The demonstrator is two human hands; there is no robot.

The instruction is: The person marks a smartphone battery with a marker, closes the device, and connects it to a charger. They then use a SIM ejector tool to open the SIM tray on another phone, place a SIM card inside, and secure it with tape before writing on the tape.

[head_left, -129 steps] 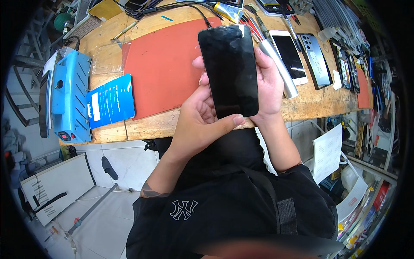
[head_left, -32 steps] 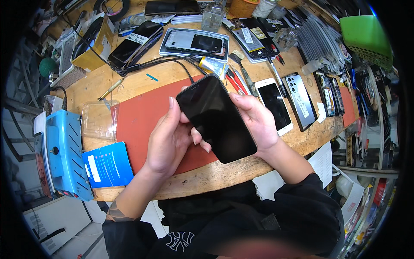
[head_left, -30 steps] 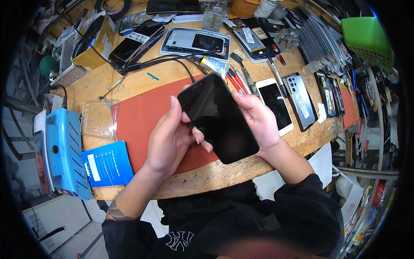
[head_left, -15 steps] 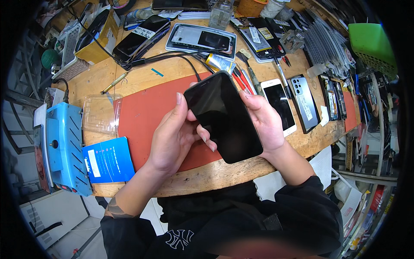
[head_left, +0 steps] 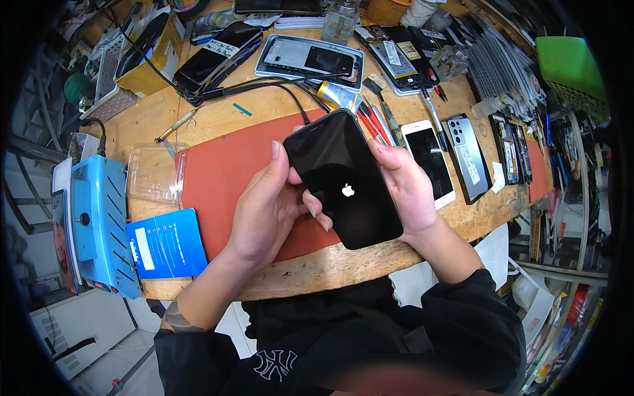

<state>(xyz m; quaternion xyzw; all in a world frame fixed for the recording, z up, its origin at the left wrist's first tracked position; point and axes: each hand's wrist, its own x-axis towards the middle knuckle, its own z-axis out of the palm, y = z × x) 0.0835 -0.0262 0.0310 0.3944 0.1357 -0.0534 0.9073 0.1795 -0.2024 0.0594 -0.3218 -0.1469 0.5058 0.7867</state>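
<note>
A black smartphone [head_left: 360, 214] lies tilted between my hands above the front of the workbench, its screen up and a small white logo glowing in the middle. My left hand [head_left: 264, 208] grips its left edge, thumb at the upper corner and fingertips curling by the side. Along the right edge, my right hand [head_left: 411, 188] holds it with the thumb on the rim; most of that hand's fingers are hidden behind. A black cable [head_left: 298, 105] runs to the phone's upper left end. Underneath is a reddish-brown mat [head_left: 218, 178].
To the right lie a white phone [head_left: 429, 162] and a silver phone [head_left: 470, 155]. Opened phones on a tray [head_left: 360, 59], tangled cables and red-handled tools [head_left: 374, 122] sit beyond. A blue box-shaped device [head_left: 99, 224], blue booklet [head_left: 168, 244] and clear plastic tray [head_left: 155, 175] stand left.
The phone's dark screen has lit up with a white logo. Both hands keep the same hold, and the phone has hardly moved.
</note>
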